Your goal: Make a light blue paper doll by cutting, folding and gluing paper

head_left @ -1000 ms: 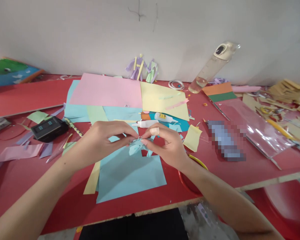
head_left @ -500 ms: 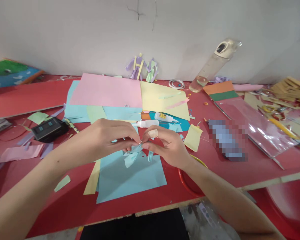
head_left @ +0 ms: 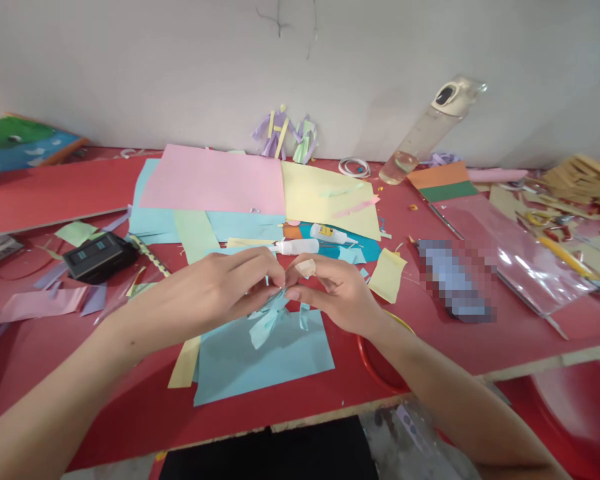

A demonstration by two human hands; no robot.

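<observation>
Between the fingertips of both hands is a light blue paper figure (head_left: 264,328), its folded strips hanging down. My left hand (head_left: 235,285) pinches its top from the left, fingers bent over it. My right hand (head_left: 330,291), with a plaster on one finger, pinches the same spot from the right. The upper part of the figure is hidden by the fingers. Below lies a light blue sheet of paper (head_left: 265,367) on the red table (head_left: 180,427). Just beyond the fingers, a white glue bottle (head_left: 299,247) lies on its side, with a second glue bottle (head_left: 329,233) behind it.
Pink paper (head_left: 220,180) and yellow paper (head_left: 325,190) lie toward the wall, where small paper dolls (head_left: 275,133) lean. A water bottle (head_left: 420,140) tilts at the right. Left is a black box-shaped device (head_left: 99,257); right are a blurred-out object (head_left: 453,280) and a clear folder (head_left: 520,247).
My left hand has shifted slightly down and to the right, its fingers more curled at the figure's top. The hanging paper strips have dropped a little; my right hand stays nearly in place.
</observation>
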